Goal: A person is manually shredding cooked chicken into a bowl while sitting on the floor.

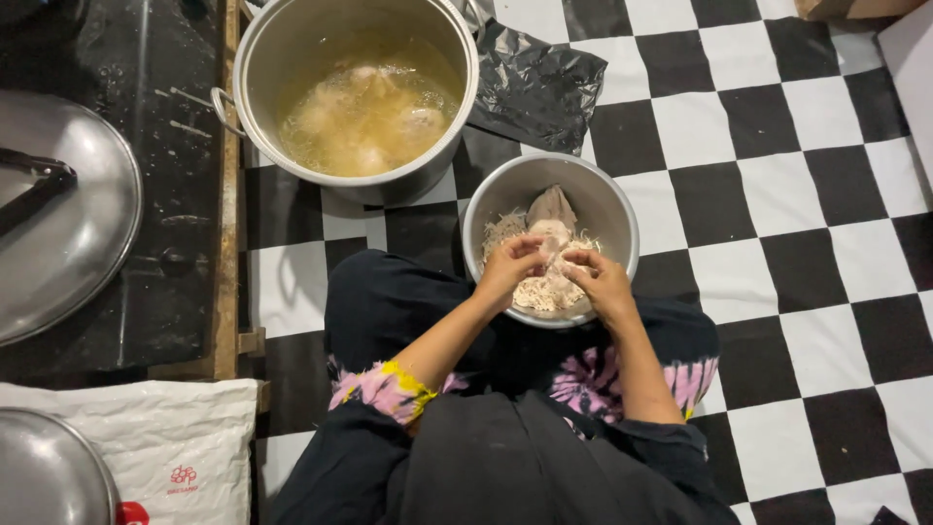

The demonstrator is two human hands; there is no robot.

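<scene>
Between both hands [554, 272], chicken piece [551, 238] (pinched), over bowl [612, 204]

Hands: two, the left hand [509, 267] and the right hand [600, 282], both at the cooked chicken [551, 236]
Metal bowls: one, the round bowl [610, 199] with the shredded meat [544, 292]
Large pots: one, the pot of broth [292, 49]
Lids: two, a big lid [78, 243] and a second lid [44, 476] at the lower left corner
Black plastic bags: one, the black bag [535, 87]
White sacks: one, the white sack [165, 437]
</scene>
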